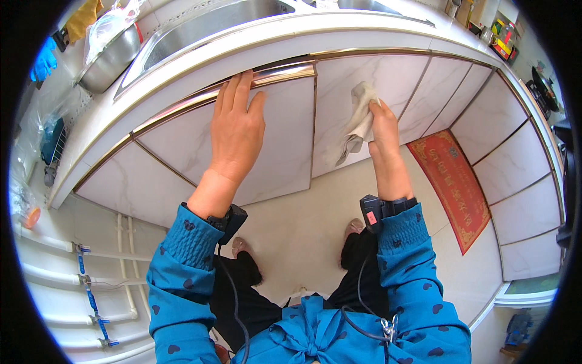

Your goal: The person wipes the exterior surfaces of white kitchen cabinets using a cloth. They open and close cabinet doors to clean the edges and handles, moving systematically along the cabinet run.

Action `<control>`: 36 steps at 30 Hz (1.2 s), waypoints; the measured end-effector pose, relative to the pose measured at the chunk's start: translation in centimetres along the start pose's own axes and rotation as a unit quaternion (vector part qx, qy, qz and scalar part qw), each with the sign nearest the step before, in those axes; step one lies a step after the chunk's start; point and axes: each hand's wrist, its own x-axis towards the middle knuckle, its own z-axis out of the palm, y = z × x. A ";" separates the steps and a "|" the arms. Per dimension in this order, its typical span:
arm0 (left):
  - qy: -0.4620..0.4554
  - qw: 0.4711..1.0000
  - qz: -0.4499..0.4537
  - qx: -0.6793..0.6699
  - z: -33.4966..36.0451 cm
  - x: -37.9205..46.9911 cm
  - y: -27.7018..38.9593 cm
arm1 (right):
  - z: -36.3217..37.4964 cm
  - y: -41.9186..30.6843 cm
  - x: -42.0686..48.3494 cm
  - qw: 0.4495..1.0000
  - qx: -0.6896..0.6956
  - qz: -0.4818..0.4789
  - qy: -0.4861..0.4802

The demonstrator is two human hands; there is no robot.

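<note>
My left hand [237, 129] reaches up to the top of a marble-patterned cabinet door [282, 132] under the sink. Its fingers hook over the shiny metal edge strip [286, 73], and the thumb lies apart against the door's front. This door stands slightly out from its neighbour, with a dark gap above the strip. In my right hand [385, 125] is a crumpled, pale grey cloth [359, 120], pinched between thumb and fingers. The cloth hangs before the adjoining cabinet panel [336, 95]; whether it touches the panel I cannot tell.
Above are the countertop edge [218, 61], a steel sink [191, 34] and a metal basin [111, 57]. White pipes with blue-handled valves [91, 298] run at the lower left. A red mat [454, 186] lies on the tiled floor. Cables [234, 291] hang from both wrist devices.
</note>
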 end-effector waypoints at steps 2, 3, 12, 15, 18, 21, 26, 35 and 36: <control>-0.029 0.999 -0.002 0.018 0.4 -0.3 0.2 | 0.0 0.5 0.0 0.999 0.034 0.016 0.006; -0.042 0.999 -0.005 0.030 0.6 -0.3 0.2 | 0.0 0.6 -0.1 0.999 0.045 0.019 0.002; -0.075 0.996 -0.032 0.027 1.5 -0.7 0.2 | 0.6 0.3 -0.6 0.997 0.067 0.037 -0.019; -0.083 0.995 -0.035 0.030 1.4 -0.7 0.0 | 0.6 0.4 -0.5 0.996 0.084 0.034 -0.028; -0.078 0.996 -0.032 0.033 1.8 -0.7 -0.2 | 0.5 0.6 -0.2 0.995 0.084 0.032 -0.037; -0.070 0.996 -0.025 0.040 2.4 -0.9 -0.5 | 0.4 0.9 0.1 0.995 0.075 0.031 -0.053; -0.081 0.994 -0.016 0.073 3.0 -1.0 -0.9 | 0.5 1.2 0.5 0.994 0.084 0.036 -0.054; -0.097 0.994 -0.033 0.047 2.7 -0.6 -1.0 | 1.7 1.0 0.1 0.990 0.095 0.041 -0.098; -0.093 0.994 -0.034 0.039 2.7 -0.7 -0.9 | 1.9 0.9 0.1 0.988 0.103 0.039 -0.110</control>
